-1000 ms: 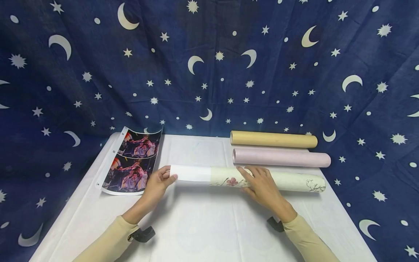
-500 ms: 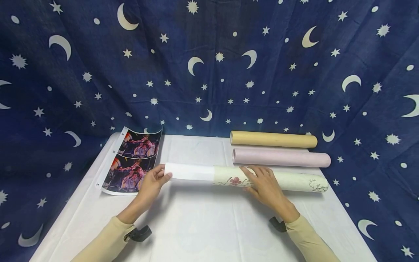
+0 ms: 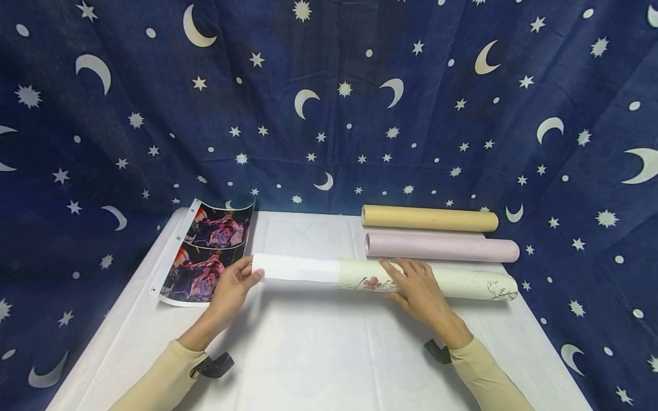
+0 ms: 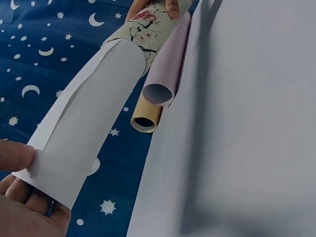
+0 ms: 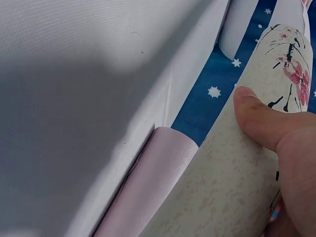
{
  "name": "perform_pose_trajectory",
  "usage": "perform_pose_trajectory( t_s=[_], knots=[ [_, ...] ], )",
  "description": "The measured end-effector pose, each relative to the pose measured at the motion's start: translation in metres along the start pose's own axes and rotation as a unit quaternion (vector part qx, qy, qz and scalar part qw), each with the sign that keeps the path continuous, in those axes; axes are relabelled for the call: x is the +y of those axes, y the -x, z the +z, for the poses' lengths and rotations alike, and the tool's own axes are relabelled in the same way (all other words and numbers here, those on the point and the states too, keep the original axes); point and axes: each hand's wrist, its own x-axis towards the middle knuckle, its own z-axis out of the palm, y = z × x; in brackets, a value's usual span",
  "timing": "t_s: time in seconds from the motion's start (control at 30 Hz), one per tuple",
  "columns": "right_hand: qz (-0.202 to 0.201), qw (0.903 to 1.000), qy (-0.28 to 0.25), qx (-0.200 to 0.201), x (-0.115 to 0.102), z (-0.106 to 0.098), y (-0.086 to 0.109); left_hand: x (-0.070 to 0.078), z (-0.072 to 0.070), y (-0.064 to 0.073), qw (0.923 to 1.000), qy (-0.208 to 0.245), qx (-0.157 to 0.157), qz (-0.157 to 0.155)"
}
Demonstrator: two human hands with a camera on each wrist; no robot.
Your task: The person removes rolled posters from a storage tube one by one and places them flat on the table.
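Observation:
A roll of white paper [image 3: 298, 268] sticks out of the left end of a cream tube [image 3: 468, 284] printed with red blossoms and dark branches. My left hand [image 3: 235, 285] pinches the free end of the paper roll, thumb on one side and fingers on the other, as the left wrist view shows. Around the middle of the flowered tube my right hand [image 3: 418, 294] keeps its grip; its thumb [image 5: 261, 116] lies along the tube's side in the right wrist view. The paper's other end is hidden inside the tube. Both are held level above the white table.
Behind the flowered tube lie a pink tube [image 3: 442, 247] and a yellow tube [image 3: 429, 218], side by side. Slightly curled printed sheets with stage photos [image 3: 205, 274] lie at the left. A blue star-and-moon cloth [image 3: 329, 114] hangs behind the table [image 3: 319, 354].
My left hand has moved left, drawing more of the white paper roll out of the flowered tube. The right hand and the tube have shifted slightly right.

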Motion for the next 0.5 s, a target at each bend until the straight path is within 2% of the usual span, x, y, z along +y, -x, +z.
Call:
perform_pose_trajectory(
  t_s=[0.2, 0.5],
  knots=[
    [0.006, 1.0, -0.006, 0.0, 0.002, 0.001, 0.002, -0.003, -0.005, 0.0, 0.9999, -0.009, 0.004, 0.0],
    [0.009, 0.9999, -0.007, -0.006, 0.006, 0.002, 0.002, -0.004, -0.012, 0.0, 0.9998, 0.004, 0.015, 0.015]
  ],
)
